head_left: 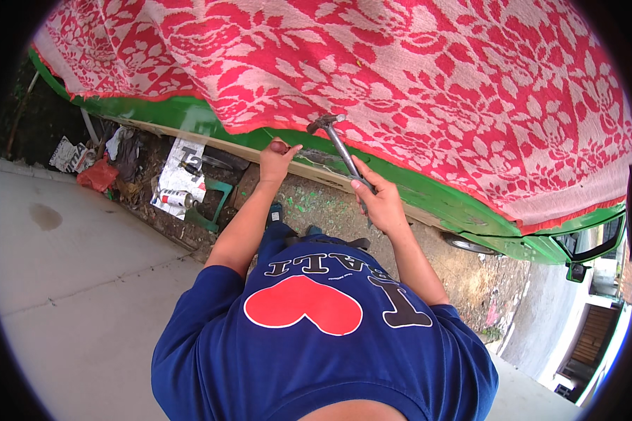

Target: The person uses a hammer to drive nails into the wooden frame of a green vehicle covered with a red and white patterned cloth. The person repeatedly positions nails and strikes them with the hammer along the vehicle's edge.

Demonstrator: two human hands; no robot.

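My right hand point(384, 201) is closed around the handle of a hammer point(343, 149), its metal head raised at the far end over the edge of a patterned cloth. Left of it, my left hand point(277, 163) is closed, with a small brown rounded thing showing at the fingers; I cannot make out what it is. Both hands are by the side of a green vehicle point(182, 112). A dark, rough patch point(323, 157) shows on its lower panel between my hands. The red and pale floral cloth point(400, 84) drapes over the vehicle above them.
A green plastic stool point(221, 200) stands at left near a printed sheet point(175, 172) with a spray can point(175, 198) on it. Farther left lie a red bag point(98, 174) and rags. The vehicle's wheel point(468, 243) and side mirror point(576, 272) are at right.
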